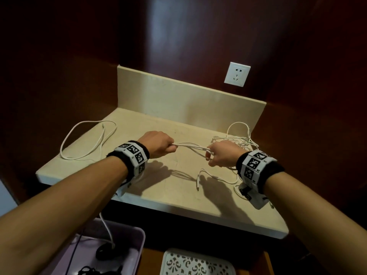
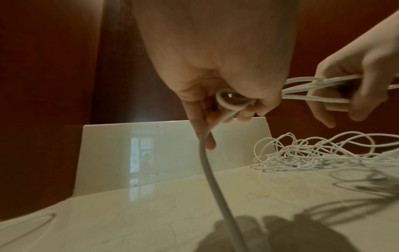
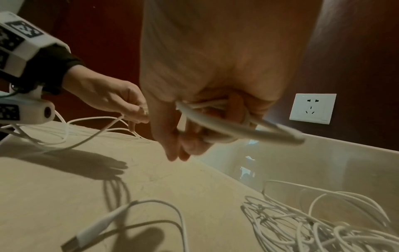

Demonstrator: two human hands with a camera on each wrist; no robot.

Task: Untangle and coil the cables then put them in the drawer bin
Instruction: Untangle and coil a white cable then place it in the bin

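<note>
Two hands work above a cream stone bench (image 1: pixel 178 197) with a low upstand at its back, and the white cables on and over it fall into four groups, though how many separate cables these make cannot be told. One bundle of white cable strands (image 1: pixel 190 148) is stretched between the hands, its long axis running left to right and sloping slightly down toward the right hand. The left hand (image 1: pixel 157 144) is closed into a fist around the left end of that bundle; the left wrist view shows a small loop (image 2: pixel 226 100) tucked under its curled fingers and one strand (image 2: pixel 212 179) hanging down from it. The right hand (image 1: pixel 222 155) has its fingers curled round the bundle's right end, with a thick bend of cable (image 3: pixel 228 126) crossing its palm. A tangled heap of thin white cable (image 1: pixel 238 139) lies on the bench just behind the right hand. A long loose loop of white cable (image 1: pixel 87 139) lies on the bench's left part, well apart from the hands. A fourth white cable with a plug at its end (image 1: pixel 198 182) lies near the front edge below the right hand. Below the bench stands a pale lilac plastic bin (image 1: pixel 137 243) with dark cables in it, and beside it a white patterned tray (image 1: pixel 190 262). A white wall socket (image 1: pixel 237 74) sits on the dark red wall.
</note>
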